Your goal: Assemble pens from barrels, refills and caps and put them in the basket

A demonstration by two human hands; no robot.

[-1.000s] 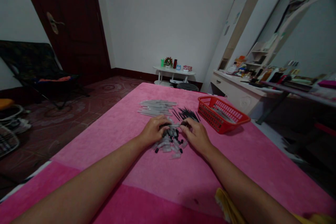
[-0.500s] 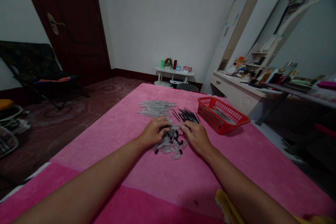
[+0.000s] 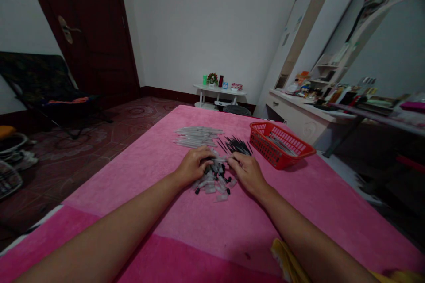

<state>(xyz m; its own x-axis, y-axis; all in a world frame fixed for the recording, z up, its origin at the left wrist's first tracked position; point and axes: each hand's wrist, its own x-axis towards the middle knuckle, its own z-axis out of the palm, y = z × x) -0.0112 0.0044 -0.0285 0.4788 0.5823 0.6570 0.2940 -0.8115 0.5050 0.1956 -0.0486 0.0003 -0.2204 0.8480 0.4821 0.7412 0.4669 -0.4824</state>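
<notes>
**One tube (image 3: 220,159) between left hand (image 3: 195,166) and right hand (image 3: 246,169)**

The tube lies crosswise at the centre, its right end pinched by the right thumb and fingertips. The left fingers curl at its other end; whether they pinch it, I cannot tell. From the tube, one heap of caps (image 3: 210,189) spreads at six o'clock, two black plugs (image 3: 228,191) at its near edge. One bundle of barrels (image 3: 198,136) lies at eleven, one of refills (image 3: 238,146) at one, both too overlapped to count. One red basket (image 3: 280,160) stands between two and three, pens (image 3: 280,143) inside.
</notes>
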